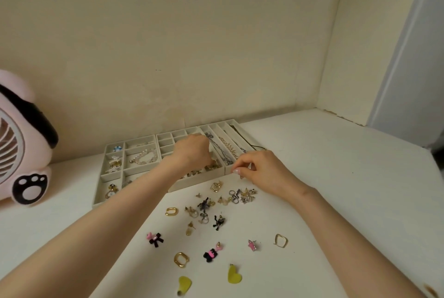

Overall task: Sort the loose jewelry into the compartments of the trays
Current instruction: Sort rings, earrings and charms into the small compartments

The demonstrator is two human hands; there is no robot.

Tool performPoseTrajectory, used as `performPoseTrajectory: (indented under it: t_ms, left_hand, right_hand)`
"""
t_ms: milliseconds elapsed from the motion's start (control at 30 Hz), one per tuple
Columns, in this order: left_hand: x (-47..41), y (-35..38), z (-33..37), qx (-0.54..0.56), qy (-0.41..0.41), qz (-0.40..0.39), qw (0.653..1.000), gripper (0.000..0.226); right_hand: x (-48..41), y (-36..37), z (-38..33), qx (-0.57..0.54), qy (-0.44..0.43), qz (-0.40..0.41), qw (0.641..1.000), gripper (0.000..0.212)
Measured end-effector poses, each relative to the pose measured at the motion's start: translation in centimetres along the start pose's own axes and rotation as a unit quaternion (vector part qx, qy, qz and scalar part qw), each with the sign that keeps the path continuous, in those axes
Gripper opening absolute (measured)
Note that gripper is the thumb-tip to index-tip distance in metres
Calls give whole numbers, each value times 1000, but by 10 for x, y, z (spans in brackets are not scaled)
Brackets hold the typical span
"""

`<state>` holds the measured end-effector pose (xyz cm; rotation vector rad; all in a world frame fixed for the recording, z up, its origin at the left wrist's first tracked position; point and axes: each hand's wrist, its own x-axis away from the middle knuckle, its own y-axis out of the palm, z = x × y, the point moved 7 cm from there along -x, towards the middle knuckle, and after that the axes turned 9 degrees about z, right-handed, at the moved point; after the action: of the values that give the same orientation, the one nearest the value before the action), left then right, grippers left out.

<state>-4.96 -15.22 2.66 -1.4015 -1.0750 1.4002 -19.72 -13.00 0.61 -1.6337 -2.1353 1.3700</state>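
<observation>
Three beige trays stand by the wall: a left tray (103, 178) with bracelets and charms, a middle tray (165, 142) of small compartments, and a right tray (231, 124) with chains in long slots. My left hand (192, 151) reaches down into the middle tray, and its fingertips are hidden among gold earrings. My right hand (260, 170) hovers at the right tray's front edge, thumb and fingers pinching something tiny that I cannot make out. Loose jewelry (216, 206) lies scattered on the table in front of the trays: gold hoops (181, 260), black bows (211, 255), yellow hearts (234, 275).
A pink fan with a paw print (24, 148) stands at the far left of the white table. The wall runs close behind the trays. A thin gold square ring (280, 240) lies apart on the right. A side wall and door frame rise on the right.
</observation>
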Motion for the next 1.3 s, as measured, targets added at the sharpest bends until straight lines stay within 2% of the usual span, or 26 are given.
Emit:
performPoseTrajectory:
  t_ms: [200, 433, 533, 700, 833, 1067, 1300]
  left_hand:
    - [-3, -3, 6, -33, -2, -20, 999, 15]
    - [-4, 5, 1, -48, -13, -58, 997, 32]
    - [-6, 2, -5, -12, -9, -39, 999, 28]
    - [-5, -3, -7, 66, 29, -4, 997, 4]
    - [0, 2, -10, 84, 44, -13, 995, 7]
    - [28, -6, 3, 163, 114, 52, 979, 6]
    - [58, -9, 12, 208, 169, 72, 961, 9]
  right_hand:
    - [0, -1, 0, 13, -2, 2, 1000, 13]
    - [0, 0, -1, 21, -5, -1, 1000, 14]
    - [-1, -1, -2, 23, -7, -2, 1000, 13]
    - [-1, 0, -1, 27, -10, -1, 1000, 13]
    - [-1, 0, 0, 23, -7, -1, 1000, 12]
    - [-1, 1, 1, 20, -7, -1, 1000, 10]
    - [2, -6, 4, 32, 23, -20, 999, 8]
